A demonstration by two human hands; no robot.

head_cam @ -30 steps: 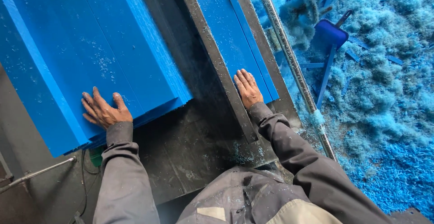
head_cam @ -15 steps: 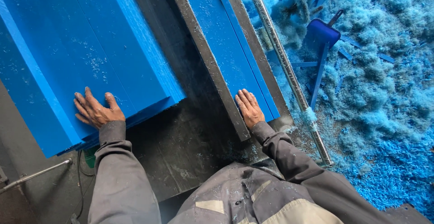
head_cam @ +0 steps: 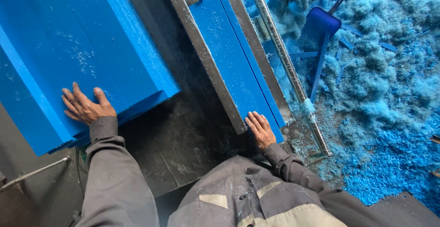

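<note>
My left hand [head_cam: 85, 105] lies flat, fingers spread, on the near end of a stack of wide blue plastic slabs [head_cam: 82, 48] on a dark machine table [head_cam: 183, 144]. My right hand [head_cam: 260, 129] rests palm down against the near end of a narrower blue slab [head_cam: 229, 57]. That slab lies between a grey metal fence bar [head_cam: 201, 52] on its left and a metal edge on its right. Neither hand grips anything; both press on blue plastic.
A long metal rail [head_cam: 286, 64] runs along the table's right side. Beyond it the floor is covered with blue plastic shavings [head_cam: 389, 94], thin blue offcut strips and a blue dustpan [head_cam: 321, 23]. A thin metal rod [head_cam: 32, 174] sticks out at lower left.
The view has shifted a little. My right hand has slid back toward me, down to the near end of the narrow slab. My left hand stays flat on the wide stack.
</note>
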